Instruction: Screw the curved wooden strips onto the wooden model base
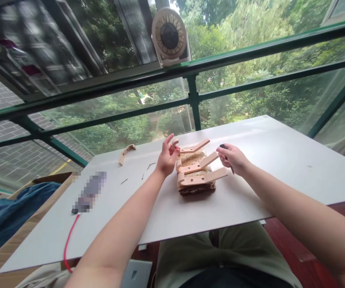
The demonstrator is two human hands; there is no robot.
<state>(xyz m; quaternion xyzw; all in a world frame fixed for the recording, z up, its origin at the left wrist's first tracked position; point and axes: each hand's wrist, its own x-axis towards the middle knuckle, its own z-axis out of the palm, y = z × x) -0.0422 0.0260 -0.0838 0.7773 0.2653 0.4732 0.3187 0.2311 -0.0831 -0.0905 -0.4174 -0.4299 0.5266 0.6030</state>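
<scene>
Mid-frame, the right fingers [225, 153] pinched a black tool [223, 146]; the left fingers [166, 142] — grip unclear — met a pale, curved wooden hook [194, 149]. Fastening seemed underway, next needing alignment.

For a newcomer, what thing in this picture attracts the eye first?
Probably the three curved wooden pieces across a brown layered block on the white table, between the left hand and the right hand, which holds a dark tool. Next might be the round fan at the green railing, or the red cable at lower left.
</scene>
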